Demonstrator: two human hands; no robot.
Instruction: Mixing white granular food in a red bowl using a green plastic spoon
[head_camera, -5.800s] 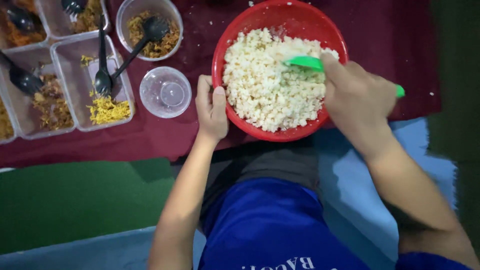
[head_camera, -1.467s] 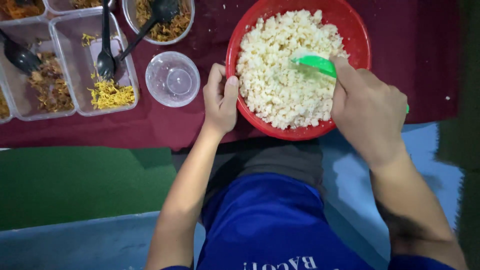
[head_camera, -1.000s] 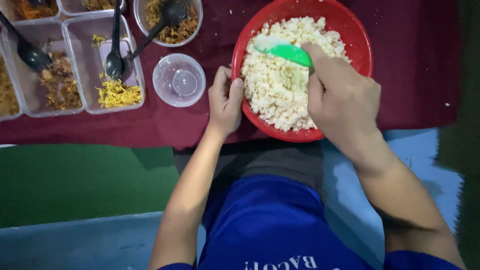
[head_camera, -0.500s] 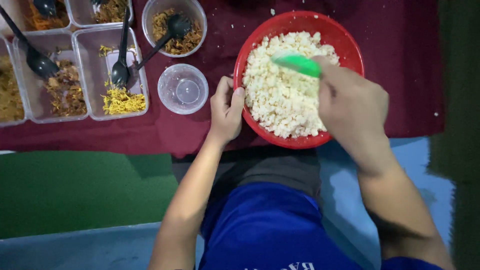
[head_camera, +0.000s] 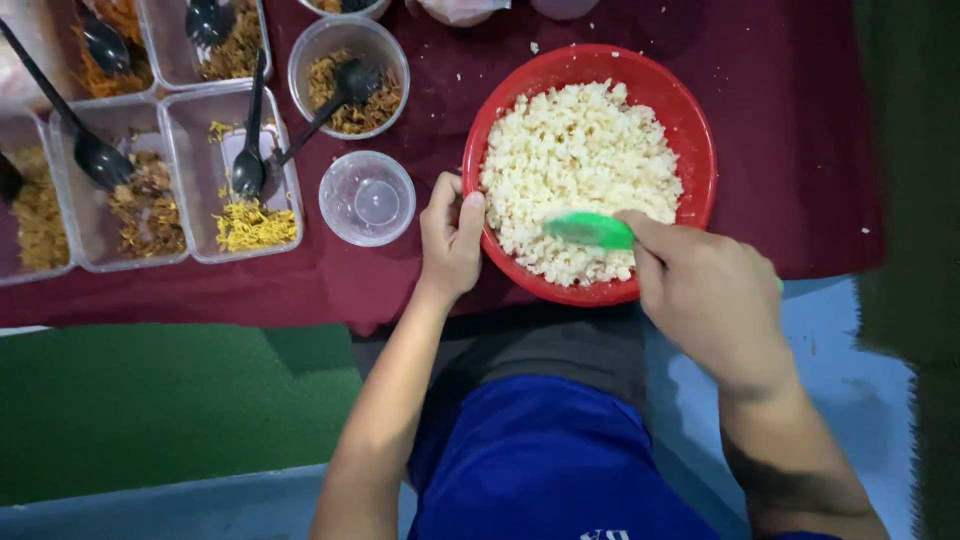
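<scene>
Right hand (head_camera: 712, 300) is clenched around a green rice paddle (head_camera: 590, 230), whose blade lies in the white rice (head_camera: 575, 170) at the near side of the red bowl (head_camera: 690, 120). Left hand (head_camera: 450, 240) grips the bowl's left rim, thumb hooked over the edge, fingers curled outside. The bowl sits on a maroon cloth (head_camera: 800, 130), with an empty clear round cup (head_camera: 367, 198) just left of the hand.
</scene>
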